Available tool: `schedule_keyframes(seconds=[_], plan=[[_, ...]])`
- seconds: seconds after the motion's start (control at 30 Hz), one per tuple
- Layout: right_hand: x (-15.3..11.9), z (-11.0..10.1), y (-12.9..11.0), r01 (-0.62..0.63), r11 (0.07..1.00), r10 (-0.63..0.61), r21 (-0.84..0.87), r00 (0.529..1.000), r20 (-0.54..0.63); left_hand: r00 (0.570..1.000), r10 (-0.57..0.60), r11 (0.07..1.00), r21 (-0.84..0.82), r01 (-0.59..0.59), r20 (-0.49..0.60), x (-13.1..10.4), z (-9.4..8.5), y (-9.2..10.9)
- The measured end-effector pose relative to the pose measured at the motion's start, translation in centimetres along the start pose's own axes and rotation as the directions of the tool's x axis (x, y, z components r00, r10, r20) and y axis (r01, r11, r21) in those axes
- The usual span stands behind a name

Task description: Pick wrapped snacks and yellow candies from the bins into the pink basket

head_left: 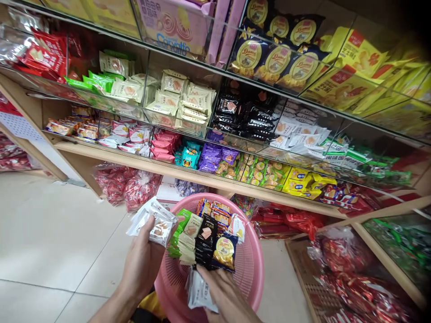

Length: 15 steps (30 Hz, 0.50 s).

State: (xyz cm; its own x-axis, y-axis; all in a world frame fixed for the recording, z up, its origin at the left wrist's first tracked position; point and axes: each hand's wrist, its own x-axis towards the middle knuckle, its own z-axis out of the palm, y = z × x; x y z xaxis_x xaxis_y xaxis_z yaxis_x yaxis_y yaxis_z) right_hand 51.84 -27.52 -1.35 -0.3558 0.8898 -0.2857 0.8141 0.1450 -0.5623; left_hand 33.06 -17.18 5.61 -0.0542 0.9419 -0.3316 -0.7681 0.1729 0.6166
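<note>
In the head view, the left hand grips a stack of silvery-white packets at the left of a pink basket. The right hand is closed around pale packets at the basket's near side. Farther inside stand green packets, black packets and a navy packet. Snack-filled shelves lie beyond.

The near basket is smooth pink plastic with a soft sheen, its wall pierced into mesh. At its left, silvery-white packets show glossy, wrinkled film; the black packets inside shine too. The far shelf has smooth, fairly matt pale wood and clear, glossy panels. The bags beneath are crinkled see-through plastic. The floor is smooth, shiny tile.
</note>
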Motion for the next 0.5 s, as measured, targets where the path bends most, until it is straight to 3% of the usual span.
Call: schedule_keyframes(seconds=[0.17,0.33,0.5], plan=[[1.6,3.0,1.1,0.035,0.957,-0.029,-0.288,0.999,0.024,0.999,-0.033,0.999,-0.023,0.033,0.017,-0.6,0.2,0.2],[2.5,4.1,0.8,0.001,0.864,-0.069,-0.504,0.991,-0.116,0.998,-0.051,0.999,-0.016,0.052,0.043,-1.2,0.4,-0.2],[2.8,4.8,0.7,-0.013,0.828,-0.133,-0.561,0.967,-0.219,0.997,-0.069,0.998,-0.007,0.069,0.023,-1.4,0.5,-0.7]])
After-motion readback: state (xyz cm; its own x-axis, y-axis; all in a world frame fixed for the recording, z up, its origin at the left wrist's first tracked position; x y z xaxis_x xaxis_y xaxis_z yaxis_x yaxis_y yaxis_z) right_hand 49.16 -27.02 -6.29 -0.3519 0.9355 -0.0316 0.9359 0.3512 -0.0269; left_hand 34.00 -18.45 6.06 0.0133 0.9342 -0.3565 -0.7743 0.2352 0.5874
